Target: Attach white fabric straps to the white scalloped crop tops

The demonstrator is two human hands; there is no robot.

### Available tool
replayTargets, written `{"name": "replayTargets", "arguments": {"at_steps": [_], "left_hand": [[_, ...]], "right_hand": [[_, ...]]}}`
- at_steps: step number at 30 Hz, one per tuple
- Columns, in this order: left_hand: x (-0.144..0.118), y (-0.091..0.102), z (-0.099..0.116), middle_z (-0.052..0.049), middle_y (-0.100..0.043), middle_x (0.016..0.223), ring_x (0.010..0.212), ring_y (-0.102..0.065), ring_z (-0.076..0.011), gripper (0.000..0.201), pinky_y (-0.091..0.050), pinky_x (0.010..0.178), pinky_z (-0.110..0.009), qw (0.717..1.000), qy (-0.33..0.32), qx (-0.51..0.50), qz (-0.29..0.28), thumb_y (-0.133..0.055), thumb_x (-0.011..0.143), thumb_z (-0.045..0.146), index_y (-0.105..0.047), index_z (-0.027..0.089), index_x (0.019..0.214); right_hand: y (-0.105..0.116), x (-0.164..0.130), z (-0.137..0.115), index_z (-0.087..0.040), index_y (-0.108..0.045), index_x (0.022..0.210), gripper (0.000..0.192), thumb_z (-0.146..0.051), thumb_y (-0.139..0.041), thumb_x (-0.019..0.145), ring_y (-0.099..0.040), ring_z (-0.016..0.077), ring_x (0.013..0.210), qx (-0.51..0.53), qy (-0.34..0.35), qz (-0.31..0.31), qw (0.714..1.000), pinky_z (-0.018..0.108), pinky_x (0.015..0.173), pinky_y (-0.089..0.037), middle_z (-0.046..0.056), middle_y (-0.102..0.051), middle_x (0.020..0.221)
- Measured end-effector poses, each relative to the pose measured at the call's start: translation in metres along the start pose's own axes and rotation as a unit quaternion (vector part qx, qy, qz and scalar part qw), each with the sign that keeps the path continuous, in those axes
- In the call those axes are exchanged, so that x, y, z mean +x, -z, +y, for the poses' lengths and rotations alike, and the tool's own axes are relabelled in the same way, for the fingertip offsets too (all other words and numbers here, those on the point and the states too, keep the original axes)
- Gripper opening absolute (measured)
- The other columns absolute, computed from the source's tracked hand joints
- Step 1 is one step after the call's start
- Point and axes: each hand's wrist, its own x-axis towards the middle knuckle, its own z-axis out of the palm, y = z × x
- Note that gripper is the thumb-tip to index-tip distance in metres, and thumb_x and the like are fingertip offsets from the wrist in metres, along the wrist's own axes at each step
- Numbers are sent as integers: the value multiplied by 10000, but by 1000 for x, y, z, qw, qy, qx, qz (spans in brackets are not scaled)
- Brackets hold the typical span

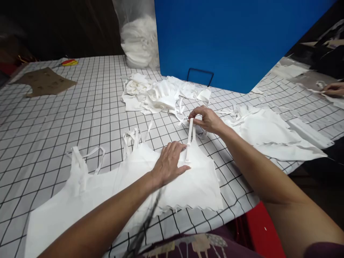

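Observation:
A white camisole [193, 186] lies flat on the checked cloth in front of me. My left hand [170, 161] rests on it, fingers stretched out and thumb apart, just beside the lower end of a shoulder strap. At the top, my right hand [205, 120] pinches the loop of that shoulder strap [190, 132] between thumb and fingers, drawing it upward. A small slider shows on the strap near my left fingertips. To the left, another white camisole [61, 208] lies partly under my left forearm, its straps loose.
A heap of white garments [161, 93] lies beyond my hands, below a blue board [215, 39]. More white pieces [271, 129] are stacked at right. Yellow-red scissors [70, 62] and a brown pattern piece [45, 82] lie far left. Another person's hand [334, 89] shows at the right edge.

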Motion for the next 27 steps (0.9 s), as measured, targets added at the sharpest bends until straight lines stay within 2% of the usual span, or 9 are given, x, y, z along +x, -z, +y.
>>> {"name": "replayTargets", "arguments": {"at_steps": [3,5,7,13,17,19,22,24,27], "left_hand": [[-2,-5,1,-141,-277,1599,1448,-288,-340,744,-323,1138,-514,998,-27,55,-7,-612,909,415,-230,235,1522],[-2,-10,1,-111,-152,1661,1523,-118,-350,683,-226,1194,-551,994,-51,91,-41,-491,978,419,-184,229,1558],[0,-13,0,-68,-131,1671,1541,-30,-333,605,-150,1222,-563,988,-66,115,-84,-368,1019,451,-209,236,1561],[2,-16,0,-16,-42,1679,1540,88,-277,654,-47,1251,-533,983,-58,118,-124,-223,1020,560,-186,227,1582],[4,-13,4,-36,-38,1679,1535,109,-289,678,-40,1254,-545,985,-48,98,-136,-253,1021,546,-198,172,1583],[7,-5,8,-63,-49,1678,1536,84,-311,646,-67,1248,-560,984,-41,87,-148,-298,1024,494,-238,153,1570],[6,23,13,-119,-152,1660,1531,-104,-344,538,-189,1218,-565,980,-30,75,-181,-357,1021,386,-384,143,1500],[-2,50,8,-147,-354,1585,1456,-336,-327,444,-302,1176,-522,982,-40,72,-169,-380,1017,334,-524,131,1385],[-21,80,-17,-126,-575,1397,1280,-535,-257,343,-418,1096,-443,992,-55,71,-88,-406,1016,305,-631,146,1220]], "right_hand": [[-20,4,20,-169,-656,802,297,-462,-648,849,-551,246,940,6,-93,19,995,387,847,-353,67,-687,866],[-29,4,29,-169,-599,727,332,-476,-649,842,-551,235,886,-30,-128,12,991,386,838,-351,52,-667,784],[-30,3,32,-173,-565,704,308,-432,-636,854,-558,211,824,-66,-142,-3,988,374,828,-353,34,-653,740],[-1,-9,14,-200,-647,809,99,-299,-656,807,-609,238,795,-102,-129,-93,982,373,765,-374,44,-713,809],[-13,-52,-16,-207,-660,914,186,-338,-530,919,-595,266,822,-112,-24,8,993,383,711,-403,87,-715,849],[-31,-78,-27,-212,-640,880,205,-340,-495,947,-586,251,777,-96,24,-4,995,381,689,-413,80,-694,803],[-47,-98,-33,-220,-603,813,255,-360,-461,972,-585,258,779,-137,21,1,990,401,706,-404,65,-683,771],[-43,-93,-35,-219,-588,782,294,-394,-458,978,-581,257,769,-146,1,3,989,391,690,-402,64,-681,749],[-30,-59,-50,-216,-586,771,350,-440,-425,985,-584,254,757,-120,-20,-9,992,356,644,-406,68,-673,727]]}}
